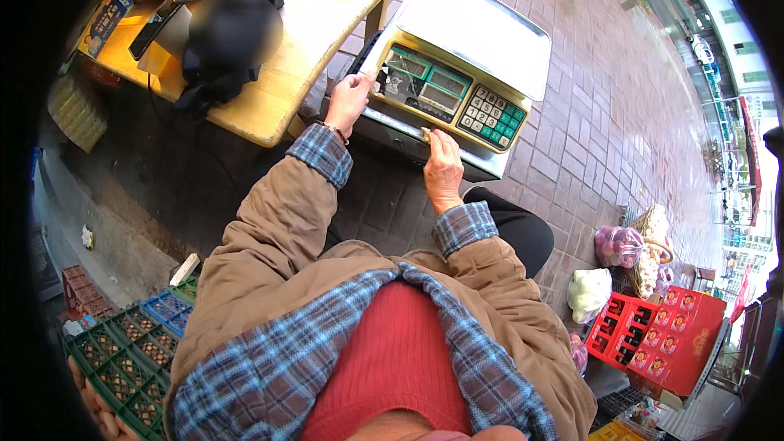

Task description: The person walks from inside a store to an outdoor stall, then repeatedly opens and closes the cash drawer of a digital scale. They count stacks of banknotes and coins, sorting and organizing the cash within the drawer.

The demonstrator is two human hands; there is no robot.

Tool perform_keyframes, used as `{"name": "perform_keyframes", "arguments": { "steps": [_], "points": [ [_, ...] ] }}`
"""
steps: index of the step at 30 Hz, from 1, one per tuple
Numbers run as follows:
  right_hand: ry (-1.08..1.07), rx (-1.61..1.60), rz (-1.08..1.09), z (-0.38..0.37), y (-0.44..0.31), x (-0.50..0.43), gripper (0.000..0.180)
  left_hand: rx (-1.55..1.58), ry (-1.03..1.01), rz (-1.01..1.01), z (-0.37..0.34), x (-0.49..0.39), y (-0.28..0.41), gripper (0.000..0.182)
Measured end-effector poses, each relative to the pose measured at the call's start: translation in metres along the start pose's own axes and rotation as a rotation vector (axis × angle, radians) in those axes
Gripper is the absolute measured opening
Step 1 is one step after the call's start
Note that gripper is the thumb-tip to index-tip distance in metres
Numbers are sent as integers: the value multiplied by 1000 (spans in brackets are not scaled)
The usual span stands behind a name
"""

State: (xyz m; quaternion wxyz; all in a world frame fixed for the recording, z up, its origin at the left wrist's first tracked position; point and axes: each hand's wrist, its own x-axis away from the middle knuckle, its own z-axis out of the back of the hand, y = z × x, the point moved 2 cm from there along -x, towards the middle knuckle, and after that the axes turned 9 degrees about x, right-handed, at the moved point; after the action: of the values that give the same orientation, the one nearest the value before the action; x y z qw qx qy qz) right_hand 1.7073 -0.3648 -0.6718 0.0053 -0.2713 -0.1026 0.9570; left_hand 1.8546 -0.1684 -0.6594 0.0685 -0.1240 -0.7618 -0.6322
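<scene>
A price-computing scale (429, 111) with a keypad (492, 116), display windows and a broad metal weighing plate (481, 30) stands in front of me. My left hand (349, 104) touches the scale's near left corner with its fingertips; whether they grip it is unclear. Between the fingertips of my right hand (444, 165) is a small crumpled pale scrap (425, 133), held at the scale's front edge below the keypad. The scrap's material is too small to tell. Beneath the scale is a dark base (398, 146) with a pale front edge.
To the left, a wooden table (294, 82) nearly reaches the scale. A person in dark clothing (220, 79) is beside it. Egg crates (122, 355) stand at lower left. A red bottle crate (618, 331), a wicker basket (652, 245) and bagged produce (589, 294) stand on brick paving (569, 135) at right.
</scene>
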Motion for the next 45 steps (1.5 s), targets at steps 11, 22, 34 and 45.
{"name": "perform_keyframes", "arguments": {
  "steps": [11, 22, 34, 45],
  "points": [
    [-117, 41, -86, 30, 34, 1, 28, 126, 24, 38, -4, -3, -4, 50],
    [-192, -143, 156, -39, -62, -43, 45, 333, 39, 113, 7, 3, -3, 66],
    [-203, 47, 192, 15, -14, -29, 44, 325, 1, 121, 6, 2, -1, 61],
    [-110, 75, 334, -23, -57, -43, 34, 340, 0, 132, 7, 1, 0, 56]
  ]
}}
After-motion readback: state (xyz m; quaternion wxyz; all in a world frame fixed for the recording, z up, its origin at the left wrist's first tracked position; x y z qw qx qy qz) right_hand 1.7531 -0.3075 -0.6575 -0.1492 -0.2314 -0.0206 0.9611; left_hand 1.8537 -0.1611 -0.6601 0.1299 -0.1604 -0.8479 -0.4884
